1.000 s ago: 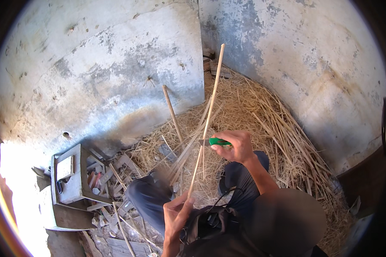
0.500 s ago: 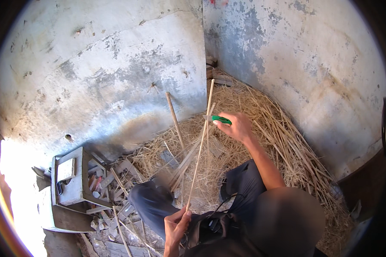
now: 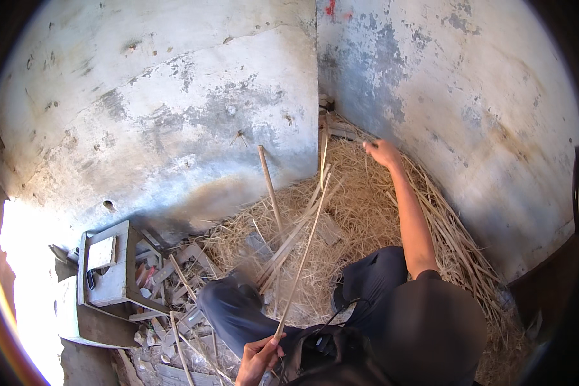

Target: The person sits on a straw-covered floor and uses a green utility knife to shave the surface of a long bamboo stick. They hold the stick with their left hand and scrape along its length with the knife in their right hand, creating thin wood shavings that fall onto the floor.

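My left hand (image 3: 260, 359), low in the view by my lap, is closed around the near end of a long thin bamboo strip (image 3: 300, 270). The strip slants up and away over the straw between my knees. By its far end stands a pale thin sliver (image 3: 324, 154); whether the two are joined I cannot tell. My right hand (image 3: 383, 153) is stretched out far to the right of the strip's tip, over the straw near the wall, with fingers curled. The green-handled knife seen in it half a second ago is hidden now.
Loose straw and shavings (image 3: 367, 206) cover the floor, with long strips (image 3: 457, 238) piled along the right wall (image 3: 469, 116). A stick (image 3: 270, 186) leans upright near the left wall. At lower left, an overturned wooden stool (image 3: 112, 267) lies among scrap pieces (image 3: 174, 276).
My right hand has swung up and right, away from the strip, and the knife has gone out of sight. The strip's far end sits lower; my left hand has shifted slightly down and left.
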The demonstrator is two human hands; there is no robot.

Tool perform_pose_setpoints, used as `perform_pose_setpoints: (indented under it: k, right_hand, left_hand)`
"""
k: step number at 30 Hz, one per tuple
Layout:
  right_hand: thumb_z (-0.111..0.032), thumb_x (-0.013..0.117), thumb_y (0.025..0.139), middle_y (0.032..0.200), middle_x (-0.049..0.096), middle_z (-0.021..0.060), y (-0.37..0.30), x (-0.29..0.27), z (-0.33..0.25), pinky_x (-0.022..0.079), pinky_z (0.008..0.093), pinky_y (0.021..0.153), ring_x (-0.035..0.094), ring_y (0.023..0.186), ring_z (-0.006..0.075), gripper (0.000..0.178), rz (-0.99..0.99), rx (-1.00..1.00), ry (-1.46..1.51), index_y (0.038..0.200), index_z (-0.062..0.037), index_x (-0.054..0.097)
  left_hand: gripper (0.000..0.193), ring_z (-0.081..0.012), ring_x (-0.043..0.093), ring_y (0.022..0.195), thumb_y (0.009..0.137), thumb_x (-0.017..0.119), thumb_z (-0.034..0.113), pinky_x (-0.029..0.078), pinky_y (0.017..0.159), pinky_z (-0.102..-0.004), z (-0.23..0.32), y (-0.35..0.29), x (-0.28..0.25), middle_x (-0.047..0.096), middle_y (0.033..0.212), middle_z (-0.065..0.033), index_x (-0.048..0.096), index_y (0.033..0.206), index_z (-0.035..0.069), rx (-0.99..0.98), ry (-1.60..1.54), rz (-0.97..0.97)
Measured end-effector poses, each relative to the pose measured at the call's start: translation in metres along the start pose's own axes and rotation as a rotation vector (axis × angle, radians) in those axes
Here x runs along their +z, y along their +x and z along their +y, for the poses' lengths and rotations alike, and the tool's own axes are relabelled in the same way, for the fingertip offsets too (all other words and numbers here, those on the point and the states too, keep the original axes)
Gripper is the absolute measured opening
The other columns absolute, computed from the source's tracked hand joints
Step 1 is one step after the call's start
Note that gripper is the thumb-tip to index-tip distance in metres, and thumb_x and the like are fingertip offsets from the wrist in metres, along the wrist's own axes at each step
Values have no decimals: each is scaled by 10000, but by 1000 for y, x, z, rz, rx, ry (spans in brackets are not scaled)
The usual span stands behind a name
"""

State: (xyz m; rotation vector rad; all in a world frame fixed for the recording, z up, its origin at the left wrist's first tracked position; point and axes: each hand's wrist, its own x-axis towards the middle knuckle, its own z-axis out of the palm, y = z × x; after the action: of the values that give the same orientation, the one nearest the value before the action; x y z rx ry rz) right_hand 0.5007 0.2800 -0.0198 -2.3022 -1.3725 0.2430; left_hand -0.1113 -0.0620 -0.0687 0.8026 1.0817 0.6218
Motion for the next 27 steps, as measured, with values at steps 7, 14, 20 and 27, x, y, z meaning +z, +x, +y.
perform_pose_setpoints:
  k: [7, 14, 20, 27]
  right_hand:
    - [-543, 721, 1013, 703, 581, -9, -67, 31, -27, 466, 388, 616, 528, 610, 129, 448, -237, -94, 230, 1142, -118, 779]
    - [-527, 694, 1030, 781, 719, 29, -176, 22, -108, 371, 266, 528, 418, 504, 51, 514, -471, -293, 912, 1236, -58, 733]
    - [-372, 735, 1040, 820, 725, -1, -210, 19, -129, 300, 232, 503, 424, 573, 19, 394, -333, -399, 1175, 1253, -44, 782]
    - [-364, 663, 1088, 677, 515, -57, -200, 32, -121, 296, 255, 505, 375, 529, 36, 397, -195, -441, 1208, 1297, -33, 732]
  left_hand:
    - [461, -107, 565, 575, 1170, 477, 286, 440, 492, -251, 10, 48, 9, 702, 854, -106, 635, 1349, -109, 89, -28, -79]
    - [504, -120, 573, 533, 1183, 424, 367, 467, 483, -250, 34, 82, 23, 684, 770, -94, 664, 1254, -70, 183, 43, -181]
    - [513, -149, 633, 553, 1188, 410, 409, 502, 494, -270, 47, 98, 38, 693, 746, -110, 661, 1122, -33, 209, 89, -223]
    - [470, -102, 547, 546, 1157, 513, 382, 427, 506, -259, 54, 99, 57, 662, 723, -69, 693, 1129, -51, 265, 39, -182]
